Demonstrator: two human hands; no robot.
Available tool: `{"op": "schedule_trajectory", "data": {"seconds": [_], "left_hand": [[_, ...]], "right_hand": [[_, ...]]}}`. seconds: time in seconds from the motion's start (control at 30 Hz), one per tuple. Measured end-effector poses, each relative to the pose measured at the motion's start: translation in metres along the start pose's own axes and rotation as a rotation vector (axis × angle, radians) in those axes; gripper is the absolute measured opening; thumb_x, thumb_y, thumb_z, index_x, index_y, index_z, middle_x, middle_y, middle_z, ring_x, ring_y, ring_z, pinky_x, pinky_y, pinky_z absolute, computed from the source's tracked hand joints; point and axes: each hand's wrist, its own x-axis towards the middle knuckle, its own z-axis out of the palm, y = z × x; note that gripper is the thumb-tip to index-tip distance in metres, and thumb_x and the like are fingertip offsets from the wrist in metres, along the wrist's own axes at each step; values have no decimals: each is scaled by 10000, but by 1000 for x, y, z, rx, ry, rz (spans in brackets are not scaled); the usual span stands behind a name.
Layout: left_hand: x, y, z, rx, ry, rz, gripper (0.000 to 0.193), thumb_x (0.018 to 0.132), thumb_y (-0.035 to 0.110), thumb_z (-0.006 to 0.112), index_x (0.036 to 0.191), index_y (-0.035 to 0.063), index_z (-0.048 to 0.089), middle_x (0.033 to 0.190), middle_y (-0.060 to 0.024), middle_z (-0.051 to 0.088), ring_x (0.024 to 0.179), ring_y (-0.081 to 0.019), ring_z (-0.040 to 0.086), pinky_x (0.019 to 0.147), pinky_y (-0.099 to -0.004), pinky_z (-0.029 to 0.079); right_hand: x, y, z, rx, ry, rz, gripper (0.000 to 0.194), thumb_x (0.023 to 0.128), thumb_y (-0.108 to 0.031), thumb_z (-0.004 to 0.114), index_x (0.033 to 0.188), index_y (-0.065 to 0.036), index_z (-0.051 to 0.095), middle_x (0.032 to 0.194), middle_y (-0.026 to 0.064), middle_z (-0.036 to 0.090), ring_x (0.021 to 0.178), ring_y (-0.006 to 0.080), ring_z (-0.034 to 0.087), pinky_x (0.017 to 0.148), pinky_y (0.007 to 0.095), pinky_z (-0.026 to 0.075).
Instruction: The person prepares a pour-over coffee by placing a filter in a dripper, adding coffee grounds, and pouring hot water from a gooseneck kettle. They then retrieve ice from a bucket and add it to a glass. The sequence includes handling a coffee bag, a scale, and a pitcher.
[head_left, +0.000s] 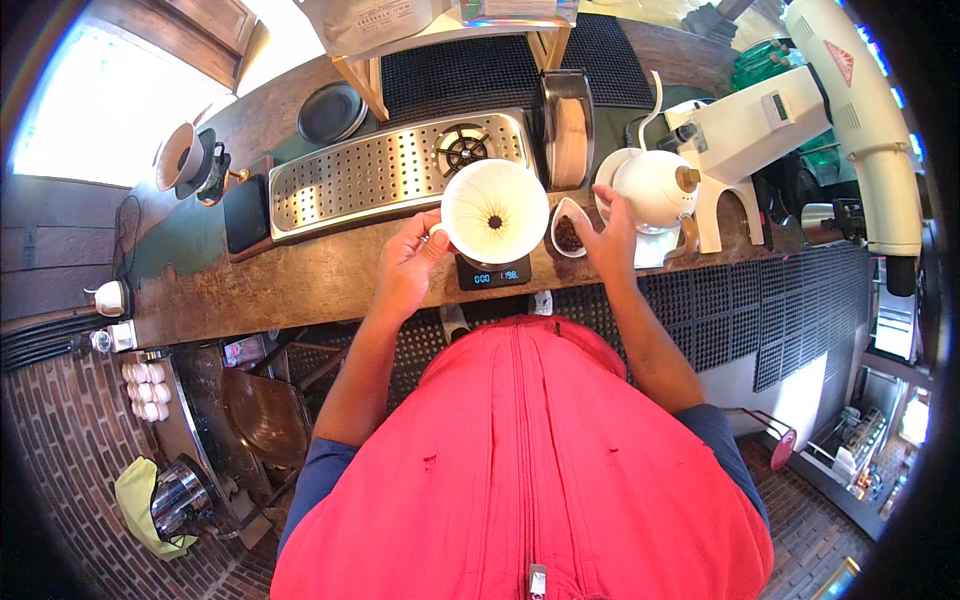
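Observation:
My left hand (416, 259) pinches the small handle of a white coffee dripper (495, 212), its ribbed cone seen from above. Below it, a black digital scale (493, 274) with a lit display lies at the counter's front edge; whether the dripper rests on something there is partly hidden. To the right, a small white teardrop-shaped dish (568, 228) holds coffee beans (567, 235). My right hand (611, 232) is beside the dish, fingers apart, between it and a white gooseneck kettle (654, 187). Whether its fingertips touch the dish or the kettle cannot be told.
A perforated steel drip tray (360, 176) lies behind the left hand. A clear-sided holder of paper filters (568, 135) stands behind the dish. A cream coffee grinder (765, 124) is at right. Another dripper (178, 157), a black square pad (247, 214) and dark stacked plates (330, 112) are at left.

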Motion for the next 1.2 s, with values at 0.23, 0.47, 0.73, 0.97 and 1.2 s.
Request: {"op": "schedule_trajectory", "data": {"seconds": [0.23, 0.47, 0.73, 0.97, 1.2], "left_hand": [[-7, 9, -7, 32, -12, -41, 350, 1069, 263, 595, 1290, -9, 603, 1121, -41, 667, 1000, -118, 610, 917, -292, 499], [-17, -9, -15, -57, 262, 96, 318, 1085, 280, 534, 1251, 14, 587, 1113, -52, 643, 956, -124, 619, 854, -283, 502], [-80, -70, -46, 289, -26, -388, 214, 1038, 224, 546, 1076, 53, 669, 951, -11, 687, 831, -115, 644, 730, -285, 504], [-125, -97, -76, 743, -507, -449, 235, 917, 203, 616, 1023, 11, 698, 944, -186, 729, 928, -363, 711, 820, -431, 543], [-133, -89, -86, 708, -323, -483, 227, 941, 172, 624, 1093, 11, 677, 1072, -188, 715, 1001, -320, 697, 860, -404, 536]], "right_hand": [[-30, 3, 6, -199, -160, -149, 1056, 642, -248, 924, 1523, -44, 377, 1485, 244, 412, 1381, 437, 405, 1162, 502, 355], [-37, 7, 14, -141, -78, -83, 931, 639, -174, 892, 1450, -34, 456, 1336, 226, 548, 1279, 412, 529, 1093, 462, 441], [-98, -57, -16, -16, -354, -155, 875, 612, -159, 922, 1386, -51, 528, 1340, 190, 574, 1251, 394, 575, 1056, 443, 490], [-99, -123, 106, 76, -623, -338, 952, 651, -222, 910, 1449, -62, 415, 1294, 230, 516, 1198, 437, 583, 985, 473, 531], [-85, -144, 196, 9, -567, -255, 1007, 670, -266, 928, 1462, -10, 362, 1318, 226, 446, 1219, 457, 549, 997, 474, 522]]}}
